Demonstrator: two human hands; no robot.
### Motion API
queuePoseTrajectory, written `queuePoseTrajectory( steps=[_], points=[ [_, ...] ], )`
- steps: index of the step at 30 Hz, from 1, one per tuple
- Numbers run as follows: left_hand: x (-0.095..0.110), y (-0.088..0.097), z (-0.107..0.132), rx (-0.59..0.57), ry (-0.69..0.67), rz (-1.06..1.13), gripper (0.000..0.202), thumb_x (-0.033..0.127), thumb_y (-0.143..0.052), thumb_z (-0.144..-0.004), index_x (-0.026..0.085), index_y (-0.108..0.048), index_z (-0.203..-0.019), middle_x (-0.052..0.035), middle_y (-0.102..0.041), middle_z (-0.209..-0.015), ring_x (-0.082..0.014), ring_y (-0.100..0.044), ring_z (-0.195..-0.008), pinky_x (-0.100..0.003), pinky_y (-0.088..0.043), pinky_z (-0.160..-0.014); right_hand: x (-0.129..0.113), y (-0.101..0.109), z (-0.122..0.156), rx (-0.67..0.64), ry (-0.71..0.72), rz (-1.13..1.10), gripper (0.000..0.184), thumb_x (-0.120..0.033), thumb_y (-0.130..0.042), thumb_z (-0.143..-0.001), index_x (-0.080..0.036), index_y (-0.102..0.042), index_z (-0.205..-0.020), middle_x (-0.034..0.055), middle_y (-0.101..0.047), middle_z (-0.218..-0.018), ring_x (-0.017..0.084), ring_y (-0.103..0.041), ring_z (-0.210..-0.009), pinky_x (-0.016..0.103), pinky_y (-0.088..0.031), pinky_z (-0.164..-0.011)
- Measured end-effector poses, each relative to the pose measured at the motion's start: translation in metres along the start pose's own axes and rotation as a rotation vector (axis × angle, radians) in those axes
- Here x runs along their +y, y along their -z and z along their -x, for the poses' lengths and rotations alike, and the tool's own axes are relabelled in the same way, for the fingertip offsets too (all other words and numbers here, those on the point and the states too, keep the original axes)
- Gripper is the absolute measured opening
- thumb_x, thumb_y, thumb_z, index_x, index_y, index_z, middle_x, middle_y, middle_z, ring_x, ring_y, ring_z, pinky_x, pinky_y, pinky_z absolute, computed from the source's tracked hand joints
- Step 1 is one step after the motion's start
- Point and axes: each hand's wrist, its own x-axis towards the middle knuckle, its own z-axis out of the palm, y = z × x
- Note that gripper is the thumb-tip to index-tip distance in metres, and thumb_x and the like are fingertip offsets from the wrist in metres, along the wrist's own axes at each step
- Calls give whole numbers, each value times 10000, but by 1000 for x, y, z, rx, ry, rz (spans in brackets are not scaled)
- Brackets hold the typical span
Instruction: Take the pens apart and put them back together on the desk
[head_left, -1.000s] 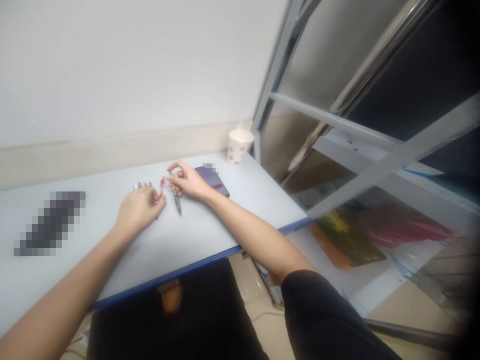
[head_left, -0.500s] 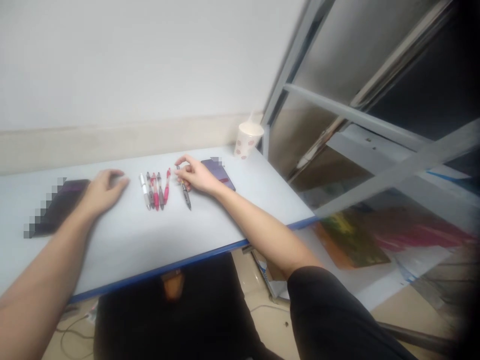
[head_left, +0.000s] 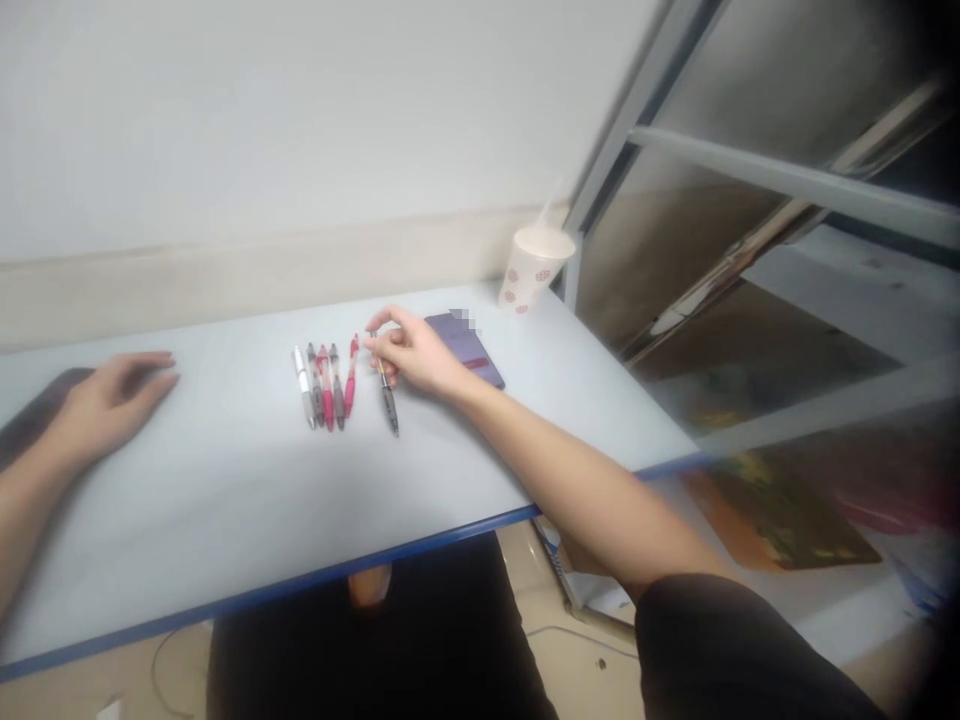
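My right hand [head_left: 411, 352] rests on the pale table [head_left: 225, 500] with its fingers pinched round the top of a dark grey pen [head_left: 388, 396] that lies on the surface. Just left of it, a row of several pens [head_left: 327, 385], white, grey and red, lies side by side. My left hand [head_left: 105, 400] lies flat near the table's left end, fingers stretched out, touching a dark phone [head_left: 34, 420] that it partly covers.
A purple phone [head_left: 469, 348] lies behind my right hand. A paper cup [head_left: 534, 266] with red dots stands at the table's far right corner by a grey metal frame [head_left: 750, 180]. The table's blue front edge [head_left: 420, 545] runs above a dark chair.
My left hand has drawn away from the pens to the left and settled flat by the dark phone. My right hand stays on the dark grey pen. The view has shifted.
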Motion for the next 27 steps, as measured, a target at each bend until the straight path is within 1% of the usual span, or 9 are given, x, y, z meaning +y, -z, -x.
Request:
queuePoseTrajectory(
  steps=[2,5,8,10,13,15,18,23,27],
  points=[
    [13,-1,3,47,69,14,225,463,-627,-855,311,-660,-1018,49,-763,-1106,-250,-682,-1096,-445,-489,-1110,0,2,-3,28,-29,2,159,-186,-639,-999,-241,-491,-1016,-91,-558,-590,96,-513,-485,199,-499,-465],
    [62,-12,19,169,94,108,208,421,-594,-858,244,-658,-947,-7,-741,-947,-222,-678,-850,-381,-547,-906,0,6,-7,36,-46,17,168,-152,-626,-999,-238,-483,-1012,-93,-558,-573,101,-515,-482,196,-502,-453],
    [129,-33,39,32,-172,185,282,478,-563,-889,224,-647,-802,-31,-705,-772,-231,-660,-779,-337,-491,-759,-2,10,-8,30,-28,38,153,-132,-608,-1005,-230,-490,-992,-87,-566,-563,100,-525,-472,195,-507,-460],
    [168,-47,44,-89,-308,88,395,554,-551,-911,241,-568,-671,-30,-643,-628,-241,-617,-673,-346,-439,-670,-4,13,-7,50,-26,32,155,-126,-604,-1006,-227,-489,-1026,-86,-596,-586,96,-532,-459,204,-527,-475],
    [202,-61,38,-232,-252,-55,400,593,-598,-884,257,-559,-671,-43,-629,-551,-273,-617,-601,-357,-414,-619,-6,17,-6,71,-28,35,163,-128,-610,-1002,-226,-489,-1052,-86,-620,-606,91,-539,-445,208,-538,-474],
    [208,-66,30,-257,-222,-139,377,592,-630,-853,258,-565,-692,-71,-670,-620,-312,-655,-667,-368,-412,-626,-6,19,-6,72,-16,41,148,-136,-613,-1001,-223,-498,-1033,-86,-619,-603,83,-530,-434,195,-522,-460],
    [204,-68,25,-280,-226,-209,344,565,-572,-867,256,-576,-716,-101,-703,-726,-342,-678,-765,-376,-408,-649,-4,21,-6,64,1,23,131,-140,-619,-999,-219,-515,-1009,-87,-602,-588,77,-519,-432,180,-501,-449],
    [184,-62,31,-282,-284,-222,338,531,-495,-895,250,-532,-710,-90,-673,-696,-290,-624,-703,-359,-370,-638,-4,14,-5,-43,61,-102,147,-165,-663,-983,-221,-532,-1022,-80,-595,-598,94,-566,-509,191,-527,-495],
    [168,-62,33,-268,-327,-121,333,530,-529,-882,253,-483,-704,-49,-641,-667,-245,-575,-644,-344,-357,-640,-2,9,-7,-25,41,-106,152,-163,-650,-987,-223,-526,-1052,-73,-615,-620,98,-560,-518,202,-535,-500]
  ],
)
